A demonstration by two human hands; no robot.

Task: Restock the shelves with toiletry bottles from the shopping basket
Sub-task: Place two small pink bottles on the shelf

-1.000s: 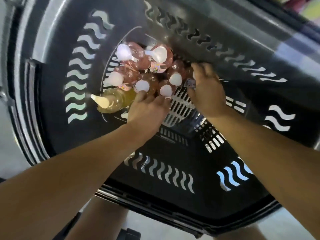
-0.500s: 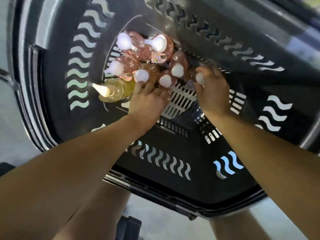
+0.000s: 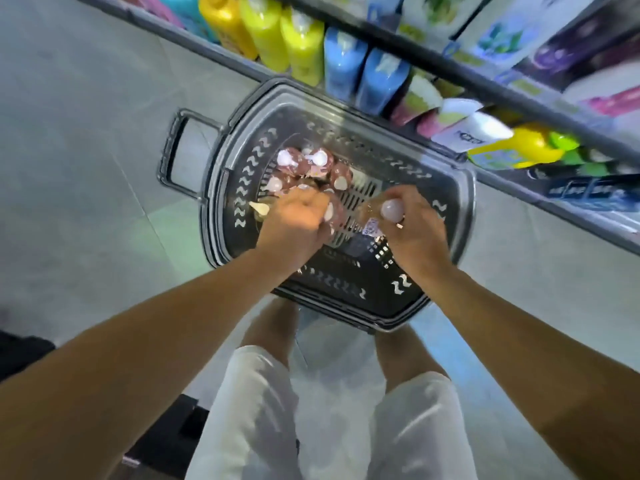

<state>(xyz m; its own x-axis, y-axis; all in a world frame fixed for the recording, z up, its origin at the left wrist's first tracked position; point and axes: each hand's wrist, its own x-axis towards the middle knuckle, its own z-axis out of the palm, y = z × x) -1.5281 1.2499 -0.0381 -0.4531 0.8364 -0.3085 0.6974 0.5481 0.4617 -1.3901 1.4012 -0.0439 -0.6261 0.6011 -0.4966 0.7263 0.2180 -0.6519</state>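
Blurred shelves [image 3: 433,46] behind basket [image 3: 460,188], left hand [image 3: 294,223] seemingly gripping half-hidden bottles [image 3: 334,211], right hand [image 3: 412,223] clutching white-capped bottle [image 3: 392,210]

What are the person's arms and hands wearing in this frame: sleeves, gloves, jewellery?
Both forearms are bare, with no sleeves in view and no gloves. The right hand shows a small ring-like band on one finger; the left hand shows nothing worn. Below them are white shorts.

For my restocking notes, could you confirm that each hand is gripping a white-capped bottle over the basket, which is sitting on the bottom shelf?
Not quite: the head view shows the basket sitting on the floor in front of the shelves, not on the bottom shelf. The rest holds: the left hand and the right hand each grip a white-capped bottle over it.
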